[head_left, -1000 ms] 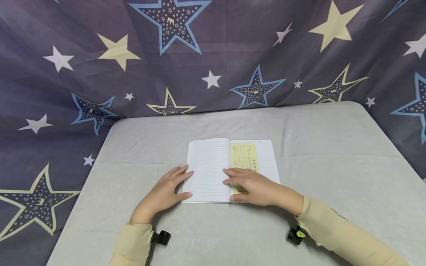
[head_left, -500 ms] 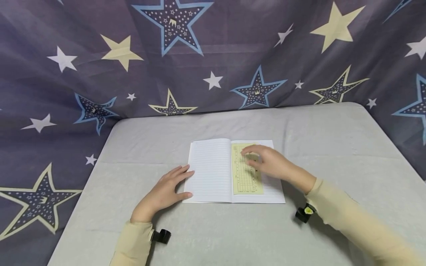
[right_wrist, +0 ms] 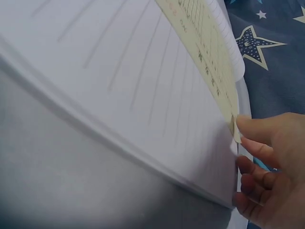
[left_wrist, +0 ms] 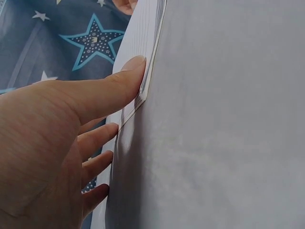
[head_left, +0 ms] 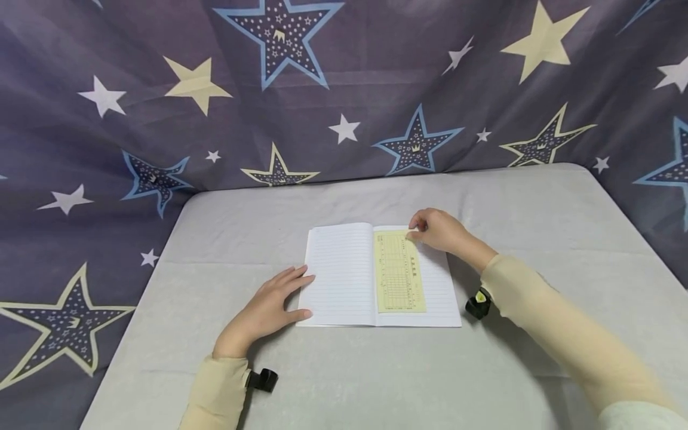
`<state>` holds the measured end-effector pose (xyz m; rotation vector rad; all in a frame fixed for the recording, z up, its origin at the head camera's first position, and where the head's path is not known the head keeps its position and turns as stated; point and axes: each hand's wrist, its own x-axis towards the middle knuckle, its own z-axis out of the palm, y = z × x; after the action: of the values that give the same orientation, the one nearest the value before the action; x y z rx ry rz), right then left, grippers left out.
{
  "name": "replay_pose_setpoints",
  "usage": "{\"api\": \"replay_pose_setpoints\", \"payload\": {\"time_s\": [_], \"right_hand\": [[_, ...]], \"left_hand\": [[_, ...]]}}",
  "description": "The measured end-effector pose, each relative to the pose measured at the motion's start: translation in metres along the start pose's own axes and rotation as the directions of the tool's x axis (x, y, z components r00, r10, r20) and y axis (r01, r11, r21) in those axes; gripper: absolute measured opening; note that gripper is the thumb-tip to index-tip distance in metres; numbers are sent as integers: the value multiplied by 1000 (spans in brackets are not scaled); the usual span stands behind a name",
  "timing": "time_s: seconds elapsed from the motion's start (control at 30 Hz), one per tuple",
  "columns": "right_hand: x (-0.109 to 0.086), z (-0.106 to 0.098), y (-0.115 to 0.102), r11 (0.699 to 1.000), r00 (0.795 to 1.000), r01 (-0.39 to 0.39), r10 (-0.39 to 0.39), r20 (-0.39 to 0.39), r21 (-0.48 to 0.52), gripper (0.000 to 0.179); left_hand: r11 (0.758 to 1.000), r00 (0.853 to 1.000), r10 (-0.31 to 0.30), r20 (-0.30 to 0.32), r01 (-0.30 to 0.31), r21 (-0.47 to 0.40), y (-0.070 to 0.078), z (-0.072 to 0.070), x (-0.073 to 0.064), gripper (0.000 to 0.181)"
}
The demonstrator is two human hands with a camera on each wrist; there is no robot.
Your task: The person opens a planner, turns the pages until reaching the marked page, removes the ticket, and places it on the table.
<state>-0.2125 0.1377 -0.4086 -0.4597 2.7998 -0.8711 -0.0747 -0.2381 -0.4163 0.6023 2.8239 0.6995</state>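
Note:
An open notebook point(head_left: 341, 275) with white ruled pages lies on the grey surface in the head view. On its right page is a pale yellow printed form slip point(head_left: 398, 278), close to the fold. My right hand point(head_left: 441, 232) pinches the slip's far right corner; in the right wrist view the thumb point(right_wrist: 259, 126) lies over that corner and the index finger point(right_wrist: 259, 150) is beneath it. My left hand point(head_left: 263, 310) rests at the notebook's left edge with fingers spread. Its thumb point(left_wrist: 112, 90) presses the near left corner of the pages in the left wrist view.
A grey cloth-covered table point(head_left: 344, 376) extends around the notebook. Behind it and at both sides hangs a dark curtain point(head_left: 355, 65) with a star print. Each wrist carries a small black camera, such as the left one's camera point(head_left: 263, 380).
My right hand has lifted off the middle of the notebook and moved away and right to the slip's far corner, uncovering the slip. My left hand has stayed in place.

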Motion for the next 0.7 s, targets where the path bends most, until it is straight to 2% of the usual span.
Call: {"api": "replay_pose_setpoints", "payload": {"time_s": [0.13, 0.37, 0.53, 0.7], "right_hand": [[4, 1, 0, 1000, 999, -5, 5, 32, -19, 22], [7, 1, -2, 1000, 999, -11, 12, 37, -13, 16], [4, -12, 5, 1000, 1000, 6, -5, -16, 21, 17], [-1, -36, 26, 996, 994, 40, -32, -101, 77, 21]], "left_hand": [[1000, 1000, 5, -1, -5, 1, -1, 1, 1, 68], [1000, 1000, -3, -1, 3, -1, -3, 3, 0, 69], [1000, 1000, -9, 5, 9, -3, -2, 4, 0, 70], [1000, 1000, -10, 10, 10, 7, -2, 4, 2, 70]]}}
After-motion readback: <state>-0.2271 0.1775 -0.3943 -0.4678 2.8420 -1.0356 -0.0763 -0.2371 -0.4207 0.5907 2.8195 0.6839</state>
